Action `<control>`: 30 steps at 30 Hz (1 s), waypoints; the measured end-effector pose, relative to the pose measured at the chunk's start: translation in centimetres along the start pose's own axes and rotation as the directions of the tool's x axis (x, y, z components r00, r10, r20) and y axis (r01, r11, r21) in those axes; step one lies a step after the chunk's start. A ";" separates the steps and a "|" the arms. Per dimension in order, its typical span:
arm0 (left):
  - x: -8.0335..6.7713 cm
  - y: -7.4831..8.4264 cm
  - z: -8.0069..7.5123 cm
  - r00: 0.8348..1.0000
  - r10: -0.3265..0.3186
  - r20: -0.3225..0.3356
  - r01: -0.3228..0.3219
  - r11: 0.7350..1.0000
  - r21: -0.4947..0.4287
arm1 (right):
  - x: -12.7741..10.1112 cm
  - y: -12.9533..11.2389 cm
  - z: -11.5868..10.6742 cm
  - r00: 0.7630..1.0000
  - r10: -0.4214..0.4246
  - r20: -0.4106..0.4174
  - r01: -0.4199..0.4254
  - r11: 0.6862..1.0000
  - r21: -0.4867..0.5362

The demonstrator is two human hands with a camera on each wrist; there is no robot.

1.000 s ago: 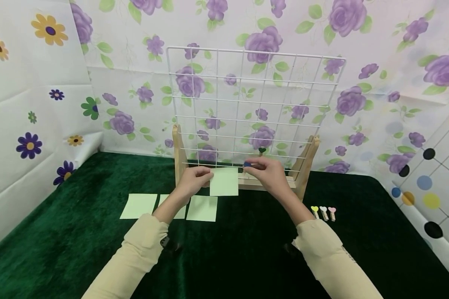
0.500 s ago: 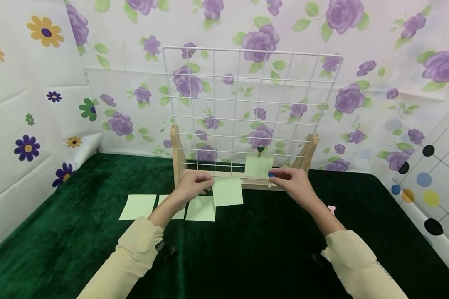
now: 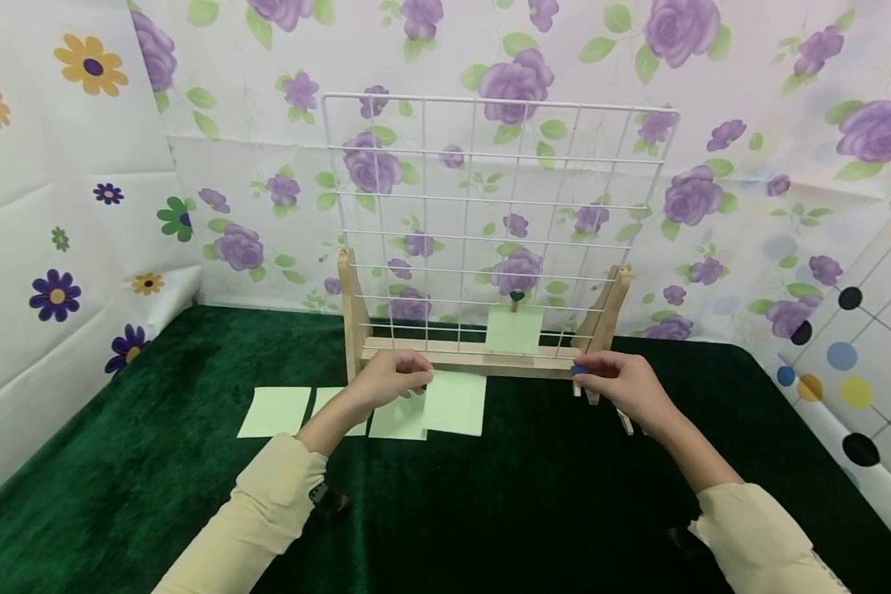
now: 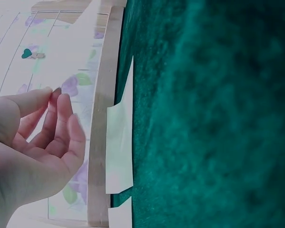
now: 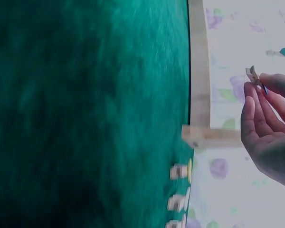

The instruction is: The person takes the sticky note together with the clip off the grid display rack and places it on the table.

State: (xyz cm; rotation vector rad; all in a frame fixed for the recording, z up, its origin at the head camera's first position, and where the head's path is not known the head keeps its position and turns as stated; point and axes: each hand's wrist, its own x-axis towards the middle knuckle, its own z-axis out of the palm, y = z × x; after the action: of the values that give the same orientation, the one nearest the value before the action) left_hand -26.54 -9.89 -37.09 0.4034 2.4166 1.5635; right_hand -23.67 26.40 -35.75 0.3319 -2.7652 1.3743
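Observation:
In the head view my left hand (image 3: 388,384) pinches a pale green paper sheet (image 3: 456,404) by its upper left corner, low in front of the rack. The sheet overlaps one of the sheets lying on the cloth. My right hand (image 3: 627,388) pinches a small wooden clothespin with a blue top (image 3: 578,370). In the right wrist view the open end of this clothespin (image 5: 252,74) points away from the fingertips. Another pale green sheet (image 3: 514,332) hangs on the white wire grid (image 3: 490,198), under a clothespin with a dark green heart (image 3: 517,296).
A wooden stand (image 3: 354,313) holds the grid upright. Several pale green sheets (image 3: 275,412) lie in a row at left on the green cloth (image 3: 505,503). At right are more heart clothespins, with yellow (image 5: 190,171) and white (image 5: 186,198) hearts in the right wrist view.
My left hand has lowered its sheet from the rack towards the cloth. My right hand has moved right and down with the blue clothespin, exposing the hanging sheet.

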 end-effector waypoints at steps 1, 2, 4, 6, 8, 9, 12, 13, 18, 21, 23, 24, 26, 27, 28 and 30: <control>0.0 0.0 0.0 1.000 0.000 0.001 0.000 1.000 0.003 | 0.0 0.2 -0.2 1.000 -0.001 0.009 0.001 1.000 -0.006; 0.0 -0.1 0.1 1.000 0.001 -0.001 -0.001 1.000 0.008 | -0.1 0.4 -0.5 1.000 0.000 0.021 0.001 1.000 -0.013; -0.1 -0.1 0.1 1.000 0.000 -0.006 0.000 1.000 0.022 | -0.2 0.7 -0.9 0.999 0.010 0.045 -0.009 1.000 -0.024; -0.1 -0.1 0.2 1.000 -0.003 -0.011 0.004 0.999 0.036 | -0.3 1.2 -1.5 0.998 0.017 0.063 -0.014 0.999 -0.040; -0.1 -0.1 0.3 1.000 -0.009 -0.008 0.010 0.999 0.044 | -0.6 1.7 -2.0 0.997 0.032 0.072 -0.029 0.999 -0.046; -0.1 -0.1 0.4 1.000 -0.015 -0.003 0.015 0.999 0.048 | -0.7 2.0 -2.3 0.997 0.040 0.071 -0.037 0.998 -0.048; -0.1 -0.1 0.6 0.999 -0.035 0.005 0.035 0.998 0.048 | -1.2 2.8 -3.2 0.997 0.050 0.057 -0.047 0.997 -0.065; -0.1 -0.1 0.7 0.999 -0.040 0.006 0.039 0.998 0.047 | -1.3 3.1 -3.4 0.997 0.057 0.049 -0.053 0.996 -0.067; 0.0 -0.1 0.9 0.999 -0.046 -0.006 0.047 0.997 0.061 | -1.6 4.5 -4.8 0.995 0.095 0.015 -0.094 0.993 -0.077; 0.1 0.0 1.1 0.999 -0.054 0.007 0.054 0.996 0.075 | -1.9 5.4 -5.5 0.991 0.131 0.014 -0.130 0.989 -0.066; 0.1 0.1 1.3 0.998 -0.059 0.018 0.057 0.995 0.085 | -2.1 6.0 -6.0 0.988 0.152 0.018 -0.150 0.987 -0.053; 0.2 0.1 1.3 0.998 -0.061 0.023 0.059 0.994 0.087 | -2.2 6.2 -6.3 0.987 0.157 0.019 -0.156 0.986 -0.052; 0.3 0.1 1.4 0.998 -0.060 0.027 0.058 0.994 0.094 | -2.4 6.7 -6.7 0.986 0.165 0.023 -0.164 0.985 -0.056; 0.3 0.1 1.5 0.998 -0.063 0.027 0.061 0.994 0.093 | -2.6 6.9 -7.0 0.985 0.172 0.025 -0.171 0.984 -0.057; 0.4 0.0 1.5 0.997 -0.068 0.026 0.065 0.994 0.092 | -2.7 7.1 -7.2 0.984 0.179 0.026 -0.177 0.983 -0.056; 0.4 0.0 1.5 0.997 -0.074 0.023 0.071 0.993 0.094 | -2.8 7.7 -7.6 0.980 0.196 0.027 -0.194 0.979 -0.066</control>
State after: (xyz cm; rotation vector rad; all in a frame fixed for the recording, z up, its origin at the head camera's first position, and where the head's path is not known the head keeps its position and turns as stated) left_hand -26.43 -8.45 -37.73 0.3467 2.4617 1.4111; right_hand -22.98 37.38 -37.53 0.0835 -2.9279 1.3261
